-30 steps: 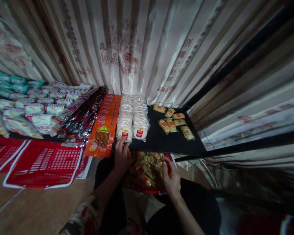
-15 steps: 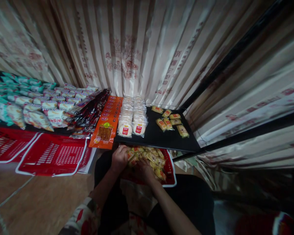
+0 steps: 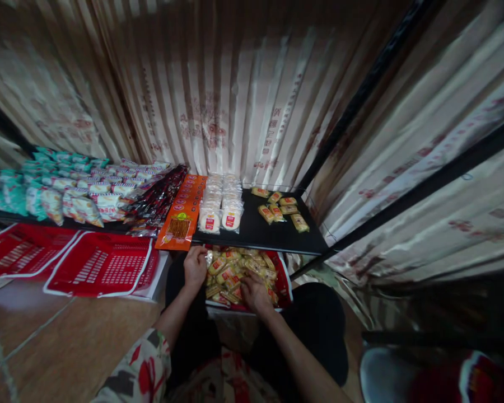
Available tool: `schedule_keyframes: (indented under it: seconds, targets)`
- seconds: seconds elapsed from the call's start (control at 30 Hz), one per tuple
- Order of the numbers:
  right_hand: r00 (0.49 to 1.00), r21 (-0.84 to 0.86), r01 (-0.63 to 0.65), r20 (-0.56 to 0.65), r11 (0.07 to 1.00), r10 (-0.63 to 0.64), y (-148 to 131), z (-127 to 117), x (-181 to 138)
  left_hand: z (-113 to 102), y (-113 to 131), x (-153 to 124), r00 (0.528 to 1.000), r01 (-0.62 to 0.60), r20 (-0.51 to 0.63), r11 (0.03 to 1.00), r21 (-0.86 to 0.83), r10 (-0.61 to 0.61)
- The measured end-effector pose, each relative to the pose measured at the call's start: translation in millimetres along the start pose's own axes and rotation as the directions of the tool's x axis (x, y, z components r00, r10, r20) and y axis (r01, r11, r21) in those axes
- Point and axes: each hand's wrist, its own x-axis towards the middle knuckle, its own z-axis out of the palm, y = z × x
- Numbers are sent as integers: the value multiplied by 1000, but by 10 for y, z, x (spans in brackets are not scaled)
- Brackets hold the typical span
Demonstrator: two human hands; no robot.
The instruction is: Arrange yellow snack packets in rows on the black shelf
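A red basket (image 3: 284,280) with a white rim stands between my knees, filled with small yellow-wrapped snack packets (image 3: 224,275). My left hand (image 3: 195,268) is at the basket's left side, its fingers curled; what they grip is hidden. Down among the packets, my right hand (image 3: 255,290) has its fingers bent round a packet, with the fingertips partly covered. On the black shelf (image 3: 256,238) just beyond, several of the same yellow packets (image 3: 277,211) lie in loose rows at the right end. Left of them are two rows of round white crackers (image 3: 220,210) in clear wrappers.
Farther left on the shelf are an orange snack bag (image 3: 178,221), dark shiny packets (image 3: 159,196), and white and green bags (image 3: 79,184). Red baskets (image 3: 105,263) stand below. Black frame bars (image 3: 361,215) slant along the right, before a pleated curtain (image 3: 218,84).
The view has shifted slightly. My right hand has moved a little right within the pile, uncovering more packets between my hands. My left hand stays by the basket's left side.
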Motion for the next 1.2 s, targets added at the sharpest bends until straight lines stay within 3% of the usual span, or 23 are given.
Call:
schedule_keyframes:
  seconds: [0.13,0.23,0.37,0.57,0.83,1.07,1.2]
  targets:
    - [982,47,-152,-110,987,156,134,-54,-94,-50,78,-53,999,7,36,1000,27,-8]
    - [970,106,-170,-158,980,185,231,-51,-96,-111,104,-75,999,17,38,1000,21,-18]
    - [954,216,-106,-252,971,160,229,-59,71,-168,86,-148,998,55,35,998,19,-55]
    - [916,394,50,-384,918,115,-55,-229,516,-103,115,-219,991,34,125,999,42,-39]
    - [897,422,131,-436,897,74,-281,-477,989,28,238,168,988,-43,149,995,95,29]
    - [892,434,131,-444,891,86,-351,-472,1013,-179,83,536,985,-171,97,885,433,143]
    - [907,438,170,-421,883,34,-494,-415,983,-257,-70,833,978,-182,185,838,514,99]
